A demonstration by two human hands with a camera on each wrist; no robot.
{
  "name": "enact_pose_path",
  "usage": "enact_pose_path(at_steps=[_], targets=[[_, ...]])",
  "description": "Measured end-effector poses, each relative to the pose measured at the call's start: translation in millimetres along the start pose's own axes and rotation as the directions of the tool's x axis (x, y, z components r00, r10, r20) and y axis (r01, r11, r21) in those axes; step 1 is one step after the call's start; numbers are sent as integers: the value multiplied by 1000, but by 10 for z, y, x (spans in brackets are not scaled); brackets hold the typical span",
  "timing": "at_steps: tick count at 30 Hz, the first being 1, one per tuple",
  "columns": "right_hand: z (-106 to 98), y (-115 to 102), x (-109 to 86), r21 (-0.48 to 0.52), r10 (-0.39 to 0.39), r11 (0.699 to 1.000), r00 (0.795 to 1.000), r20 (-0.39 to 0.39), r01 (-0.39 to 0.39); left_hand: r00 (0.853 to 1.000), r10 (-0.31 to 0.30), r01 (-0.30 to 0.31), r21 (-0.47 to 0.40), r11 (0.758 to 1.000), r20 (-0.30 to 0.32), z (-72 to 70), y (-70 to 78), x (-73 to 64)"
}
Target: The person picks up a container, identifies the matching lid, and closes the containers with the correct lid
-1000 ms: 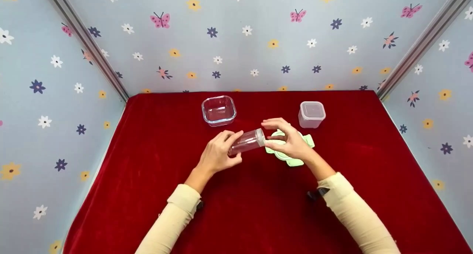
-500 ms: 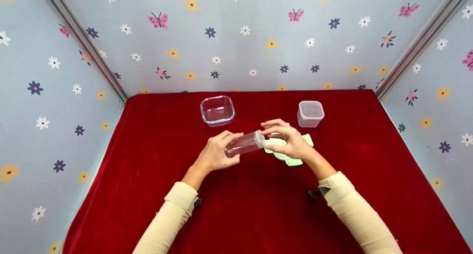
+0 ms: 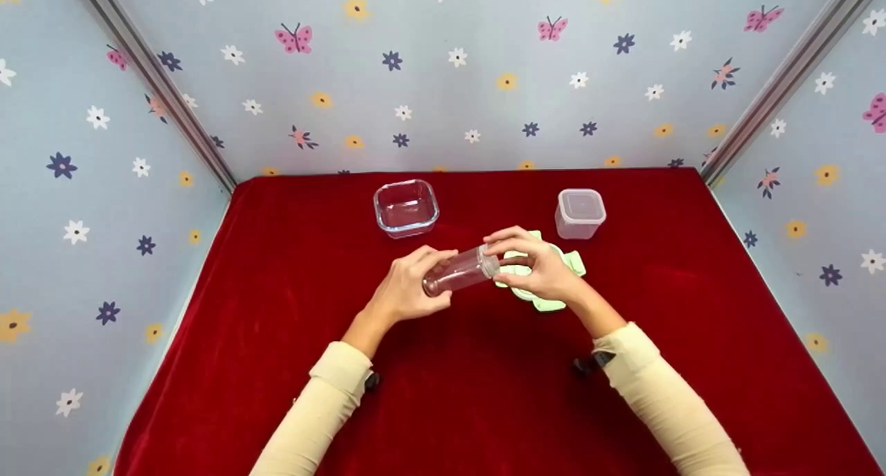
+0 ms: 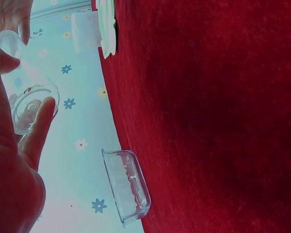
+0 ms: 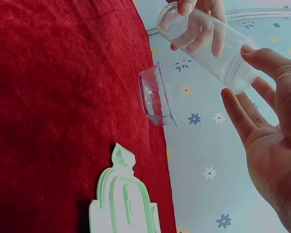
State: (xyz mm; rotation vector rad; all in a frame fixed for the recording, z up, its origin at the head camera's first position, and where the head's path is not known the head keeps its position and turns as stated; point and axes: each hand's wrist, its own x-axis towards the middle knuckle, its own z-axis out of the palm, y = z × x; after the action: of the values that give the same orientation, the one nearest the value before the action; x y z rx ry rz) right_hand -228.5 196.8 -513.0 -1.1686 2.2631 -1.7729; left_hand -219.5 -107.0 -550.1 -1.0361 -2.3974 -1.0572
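A clear cylindrical jar (image 3: 457, 271) is held tilted above the red cloth, its capped end higher and to the right. My left hand (image 3: 403, 286) grips it around the base end, with fingers and thumb on opposite sides. At the other end, my right hand (image 3: 543, 272) pinches the clear lid (image 5: 242, 75) between thumb and fingertips. Through the transparent wall in the right wrist view, the jar looks empty. Below and behind the right hand lies a pale green lid with side flaps (image 5: 121, 204), partly covered by that hand in the head view.
A square glass container (image 3: 406, 230) without a cover stands at the back, left of centre. Farther right is a small translucent box (image 3: 580, 220) with its lid on. Red cloth (image 3: 443, 407) covers the table, and patterned panels (image 3: 443, 68) enclose the back and sides.
My right fingertips have closed in on the jar's lid and now wrap farther over it. The left hand keeps its grip on the jar, nearly in place.
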Motion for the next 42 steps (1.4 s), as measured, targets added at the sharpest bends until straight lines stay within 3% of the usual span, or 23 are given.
enact_pose_path(at_steps=[9, 16, 21, 27, 30, 33, 42], targets=[[17, 5, 9, 3, 17, 1000, 1000, -18, -17, 1000, 3, -2, 33, 999, -9, 9, 6, -20], [45, 23, 12, -8, 48, 999, 998, -41, -49, 995, 67, -55, 159, 986, -75, 44, 21, -33], [56, 34, 26, -41, 104, 993, 992, -76, -108, 981, 149, -107, 296, 949, -125, 76, 29, -46], [66, 61, 57, -69, 137, 987, 983, -124, -147, 939, 289, -171, 478, 861, -184, 128, 30, -50], [75, 59, 69, -46, 160, 985, 979, -129, -167, 925, 327, -182, 528, 829, -195, 139, 25, -55], [85, 56, 78, -36, 173, 983, 976, -133, -179, 918, 342, -185, 550, 815, -199, 138, 31, -56], [74, 62, 75, -62, 188, 978, 973, -135, -197, 915, 348, -190, 546, 816, -202, 123, 25, -50]])
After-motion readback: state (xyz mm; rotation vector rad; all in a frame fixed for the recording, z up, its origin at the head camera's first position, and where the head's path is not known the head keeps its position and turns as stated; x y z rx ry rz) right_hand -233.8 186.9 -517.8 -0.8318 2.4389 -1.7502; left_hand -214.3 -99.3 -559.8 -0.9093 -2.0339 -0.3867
